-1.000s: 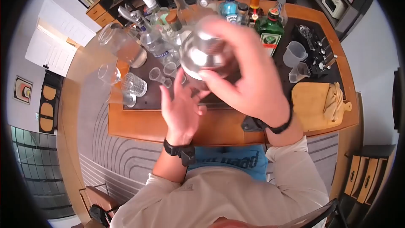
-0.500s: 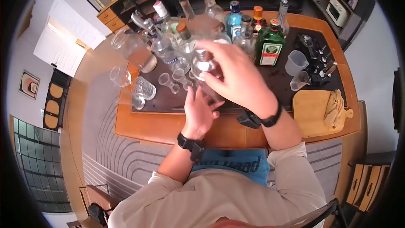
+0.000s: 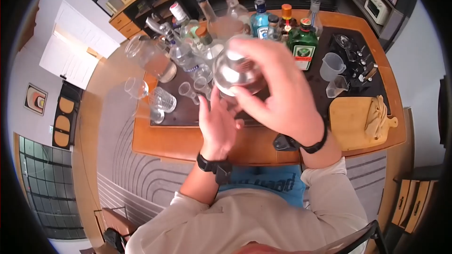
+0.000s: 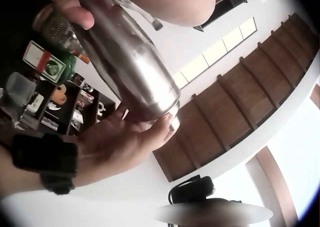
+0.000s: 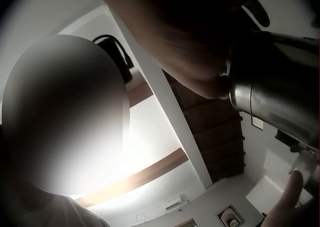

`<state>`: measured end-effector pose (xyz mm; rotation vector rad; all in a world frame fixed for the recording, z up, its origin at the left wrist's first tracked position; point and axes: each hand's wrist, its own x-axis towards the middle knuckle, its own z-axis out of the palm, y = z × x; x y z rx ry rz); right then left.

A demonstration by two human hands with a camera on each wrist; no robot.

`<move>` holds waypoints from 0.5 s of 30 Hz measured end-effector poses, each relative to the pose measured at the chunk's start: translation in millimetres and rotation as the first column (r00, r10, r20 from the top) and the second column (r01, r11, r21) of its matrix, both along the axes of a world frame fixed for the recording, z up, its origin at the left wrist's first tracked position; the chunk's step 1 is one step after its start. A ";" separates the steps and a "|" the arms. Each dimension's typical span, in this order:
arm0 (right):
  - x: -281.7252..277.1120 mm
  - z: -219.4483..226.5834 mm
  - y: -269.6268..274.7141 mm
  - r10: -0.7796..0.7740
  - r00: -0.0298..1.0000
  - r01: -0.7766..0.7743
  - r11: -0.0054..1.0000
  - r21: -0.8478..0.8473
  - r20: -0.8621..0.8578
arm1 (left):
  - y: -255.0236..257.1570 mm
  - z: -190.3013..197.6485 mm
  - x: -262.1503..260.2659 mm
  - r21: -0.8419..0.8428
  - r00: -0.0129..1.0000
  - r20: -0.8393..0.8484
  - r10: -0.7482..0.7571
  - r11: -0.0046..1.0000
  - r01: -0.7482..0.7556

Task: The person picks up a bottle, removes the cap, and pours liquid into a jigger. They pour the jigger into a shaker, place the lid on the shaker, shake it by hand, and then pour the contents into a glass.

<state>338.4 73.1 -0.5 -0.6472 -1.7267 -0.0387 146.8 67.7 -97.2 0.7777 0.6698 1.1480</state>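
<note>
A shiny metal cocktail shaker [image 3: 233, 71] is held tilted above the table by both hands. My right hand [image 3: 287, 91] grips its upper end from above, thumb along the near side. Lower down, my left hand [image 3: 220, 124] holds the other end, its fingertips on the metal and its thumb standing apart. In the left wrist view the long body of the shaker [image 4: 132, 52] runs between the two hands, and a bent left finger [image 4: 80, 14] presses its wall. The right wrist view is dark; the shaker [image 5: 275, 82] shows at its right edge.
Several bottles, among them a green one [image 3: 301, 47], stand at the back. A glass pitcher [image 3: 153, 61], drinking glasses [image 3: 162, 99] and small jiggers [image 3: 188, 91] are at the left. At the right are clear measuring cups [image 3: 332, 66] and a wooden board [image 3: 353, 120] with a cloth.
The shaker and the right hand dipped away from the head camera half a second ago and have come back up. The left hand moved along with them; both hands keep their hold.
</note>
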 end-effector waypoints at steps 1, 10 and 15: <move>2.2 3.7 -4.9 -0.002 1.000 0.002 1.000 -0.025 -0.018 | -1.9 -0.7 -2.0 -0.055 1.000 -0.023 0.016 0.998 -0.017; 4.6 -3.3 3.3 0.069 0.988 -0.091 0.983 -0.161 -0.135 | -0.2 3.2 -4.4 -0.089 1.000 -0.010 -0.008 0.996 0.007; -8.3 -25.7 30.6 0.031 0.993 0.022 0.890 -0.455 0.110 | 5.8 -27.5 -1.6 -0.383 0.996 -0.061 -0.067 0.923 0.039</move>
